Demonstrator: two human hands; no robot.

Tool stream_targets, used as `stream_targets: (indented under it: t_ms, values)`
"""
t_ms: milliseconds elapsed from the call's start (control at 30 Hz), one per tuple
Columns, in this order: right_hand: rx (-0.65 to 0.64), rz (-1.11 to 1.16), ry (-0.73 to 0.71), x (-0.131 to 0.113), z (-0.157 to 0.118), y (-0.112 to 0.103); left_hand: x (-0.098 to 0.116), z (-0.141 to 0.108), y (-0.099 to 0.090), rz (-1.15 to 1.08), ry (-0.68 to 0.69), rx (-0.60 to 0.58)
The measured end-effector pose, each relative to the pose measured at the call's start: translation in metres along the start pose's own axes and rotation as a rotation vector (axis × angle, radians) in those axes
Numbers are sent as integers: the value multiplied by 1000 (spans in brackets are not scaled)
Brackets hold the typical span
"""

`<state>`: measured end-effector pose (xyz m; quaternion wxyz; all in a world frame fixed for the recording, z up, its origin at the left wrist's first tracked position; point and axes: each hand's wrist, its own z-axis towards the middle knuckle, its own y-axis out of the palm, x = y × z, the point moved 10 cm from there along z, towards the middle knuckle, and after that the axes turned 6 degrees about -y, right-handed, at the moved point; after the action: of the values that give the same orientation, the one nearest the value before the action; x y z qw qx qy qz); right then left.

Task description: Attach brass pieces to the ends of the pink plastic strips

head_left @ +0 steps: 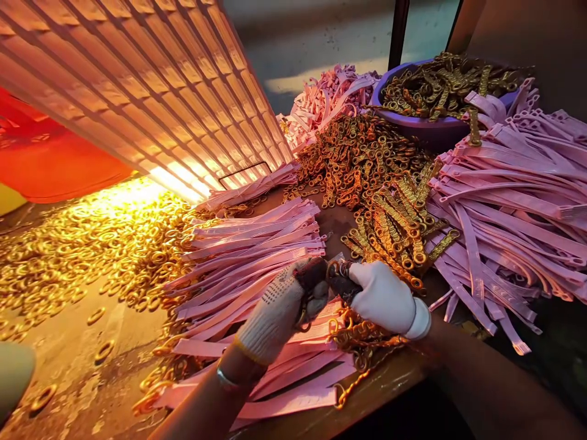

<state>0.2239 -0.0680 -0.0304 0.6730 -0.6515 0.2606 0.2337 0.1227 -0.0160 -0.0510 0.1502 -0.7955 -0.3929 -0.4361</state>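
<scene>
My left hand [287, 302], in a dotted knit glove with dark fingertips, is closed, and a brass-coloured ring [301, 316] shows at its curled fingers. Facing it, my right hand [383, 296] wears a white glove with dark fingertips and is pinched shut. Both sets of fingertips meet around a small metal piece [340, 267], too covered to make out fully. Beneath the hands lie pink straps [257, 256] in a spread row. Gold-coloured linked chain pieces [367, 327] lie under my right hand.
Loose gold rings [137, 244] cover the left of the table [77, 360]. Linked pieces are piled [362, 159] behind, beside a purple basin [426, 125] full of more. Pink straps [513, 183] heap at right. A slatted plastic panel [151, 79] leans at upper left, near a red object [55, 159].
</scene>
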Motion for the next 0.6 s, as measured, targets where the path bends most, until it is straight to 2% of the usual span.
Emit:
stream_targets:
  t_ms: [133, 233, 333, 433, 500, 533, 600]
  values:
    - [-27, -243, -118, -8, -2, -3, 3, 1, -4, 363, -9, -44]
    - [-85, -369, -210, -16, -4, -1, -1, 1, -7, 417, -58, -59]
    - [-78, -393, -175, -18, -5, -3, -8, 3, -1, 106, -68, -81]
    - [-90, -297, 0, -12, -9, 2, -22, 9, -1, -286, -37, -12]
    - [-106, -255, 95, -8, -12, 8, -33, 14, 0, -451, -18, 37]
    - [-99, -249, 109, -7, -13, 9, -38, 16, 2, -517, -35, 29]
    - [-42, -240, 98, -3, -12, 5, -48, 19, 14, -635, -136, -72]
